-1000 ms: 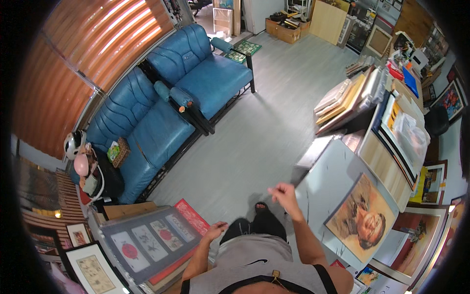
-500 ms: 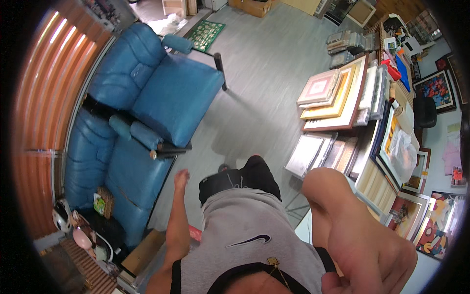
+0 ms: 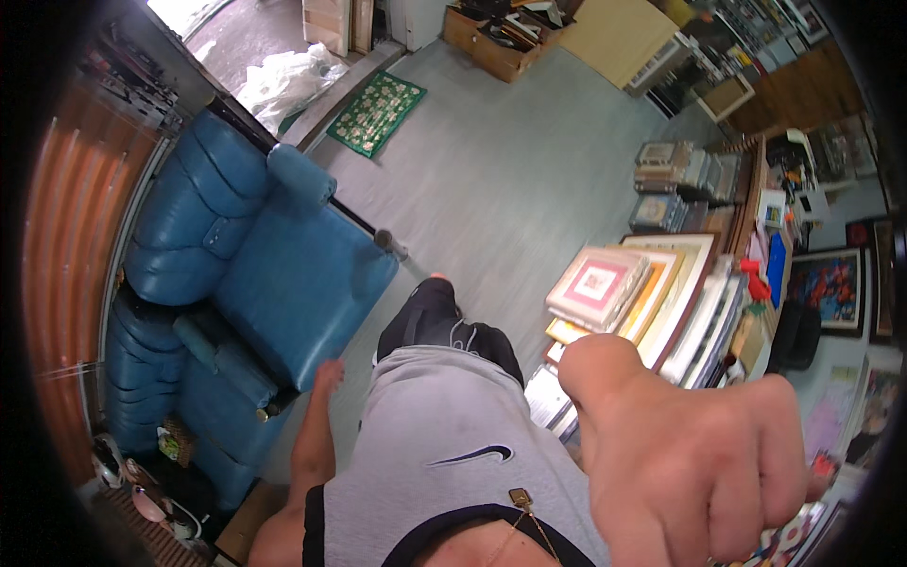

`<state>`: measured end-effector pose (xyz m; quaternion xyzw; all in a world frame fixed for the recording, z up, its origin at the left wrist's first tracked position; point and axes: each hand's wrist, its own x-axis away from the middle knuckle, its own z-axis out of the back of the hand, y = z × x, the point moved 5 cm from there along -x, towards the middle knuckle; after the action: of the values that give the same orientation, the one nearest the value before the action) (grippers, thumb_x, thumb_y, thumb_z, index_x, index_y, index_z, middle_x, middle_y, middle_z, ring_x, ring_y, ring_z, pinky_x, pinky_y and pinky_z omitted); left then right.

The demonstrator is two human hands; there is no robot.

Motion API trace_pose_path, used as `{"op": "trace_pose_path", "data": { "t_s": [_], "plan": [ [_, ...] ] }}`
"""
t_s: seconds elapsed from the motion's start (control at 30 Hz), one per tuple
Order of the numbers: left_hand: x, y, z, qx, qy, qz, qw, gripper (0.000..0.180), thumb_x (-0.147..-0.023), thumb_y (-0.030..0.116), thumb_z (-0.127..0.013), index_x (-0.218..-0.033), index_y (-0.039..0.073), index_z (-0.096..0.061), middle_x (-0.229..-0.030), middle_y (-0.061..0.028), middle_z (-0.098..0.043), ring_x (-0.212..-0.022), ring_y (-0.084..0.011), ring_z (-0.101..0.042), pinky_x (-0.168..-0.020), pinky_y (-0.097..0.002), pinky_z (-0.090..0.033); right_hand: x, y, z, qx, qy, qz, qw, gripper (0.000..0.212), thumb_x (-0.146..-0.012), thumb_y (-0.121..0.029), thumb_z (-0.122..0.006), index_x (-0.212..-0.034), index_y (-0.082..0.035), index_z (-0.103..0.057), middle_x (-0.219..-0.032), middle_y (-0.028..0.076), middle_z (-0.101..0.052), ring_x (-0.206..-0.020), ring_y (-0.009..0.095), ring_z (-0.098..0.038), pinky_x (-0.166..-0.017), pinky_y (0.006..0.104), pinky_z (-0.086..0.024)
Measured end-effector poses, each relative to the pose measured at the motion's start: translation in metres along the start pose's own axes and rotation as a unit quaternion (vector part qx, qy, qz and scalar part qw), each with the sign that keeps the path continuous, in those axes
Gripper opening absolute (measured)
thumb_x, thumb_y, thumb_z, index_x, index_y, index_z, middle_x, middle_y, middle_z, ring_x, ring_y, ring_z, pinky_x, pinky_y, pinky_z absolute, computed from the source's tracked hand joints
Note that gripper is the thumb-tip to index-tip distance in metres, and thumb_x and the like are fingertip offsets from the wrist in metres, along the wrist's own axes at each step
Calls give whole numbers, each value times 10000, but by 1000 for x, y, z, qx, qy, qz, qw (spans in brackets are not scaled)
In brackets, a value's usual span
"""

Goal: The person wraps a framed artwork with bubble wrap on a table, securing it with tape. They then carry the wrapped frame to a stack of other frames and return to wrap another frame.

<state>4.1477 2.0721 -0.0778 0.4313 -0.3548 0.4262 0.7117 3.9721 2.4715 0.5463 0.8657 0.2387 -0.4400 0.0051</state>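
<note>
Moving forward from a moment ago, we now have the stacked frames (image 3: 597, 283) beyond our right hand (image 3: 690, 454), its fingers curled, and the blue sofa (image 3: 295, 274) near our left hand (image 3: 329, 375); whether either grips anything, we cannot tell.

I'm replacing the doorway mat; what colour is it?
The mat is green with pale blotches; the head view shows it.

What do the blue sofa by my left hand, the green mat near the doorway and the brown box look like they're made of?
Blue sofa: leather or vinyl, smooth with a soft sheen; light glints off its creased backrest.
Green mat: probably textile, matte, judging by its dull, pale-patterned face; the fibre is unclear.
Brown box: likely cardboard, dull finish, from its plain flat sides.
</note>
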Motion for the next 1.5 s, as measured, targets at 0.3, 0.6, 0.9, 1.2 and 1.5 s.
{"op": "trace_pose_path", "data": {
  "t_s": [0.3, 0.6, 0.9, 1.2, 1.5],
  "plan": [
    [-90, 146, -43, 114, -23, 143, 983, 461, -838, 454, -637, -1032, 37, -607, -904, -148, -640, -764, -308, -619, -640, -503, -494, -144, -133, 238, -134, 70, -91, 984, 408, -858, 50, -504, -475, -48, -404, -486, 55, -356, -397, 152, -357, -649, 542, -547],
    [-147, 648, 52, 288, 42, -299, 909, 340, -904, 317, -632, -1090, 31, -627, -818, -7, -618, -745, -96, -556, -641, -231, -408, -290, -205, 425, 175, -91, 122, 973, 284, -634, 154, -443, -445, -55, -412, -444, 56, -390, -394, 147, -436, -530, 331, -525],
    [-261, 670, 89, 363, 137, -4, 921, 282, -901, 325, -632, -1032, 76, -648, -746, 21, -585, -579, -85, -503, -495, -231, -373, -455, -239, 691, -269, -67, -126, 952, 418, -885, 17, -491, -487, -73, -400, -481, 39, -369, -401, 144, -382, -669, 496, -541],
    [-277, 705, 78, 390, 106, 244, 882, 434, -873, 446, -604, -1161, 122, -599, -998, -52, -659, -814, -167, -615, -642, -359, -460, -602, -192, 929, -140, -27, -80, 987, 439, -901, 7, -450, -476, -86, -391, -494, 25, -363, -399, 126, -373, -541, 354, -504],
    [-554, 963, 312, 329, 72, -59, 940, 236, -893, 236, -649, -1003, 27, -656, -726, 3, -586, -619, -84, -508, -570, -247, -424, -705, -115, 1202, -31, 426, -60, 902, 468, -917, -5, -463, -457, -76, -410, -452, 20, -358, -339, 116, -329, -393, 309, -410]
  ]
}}
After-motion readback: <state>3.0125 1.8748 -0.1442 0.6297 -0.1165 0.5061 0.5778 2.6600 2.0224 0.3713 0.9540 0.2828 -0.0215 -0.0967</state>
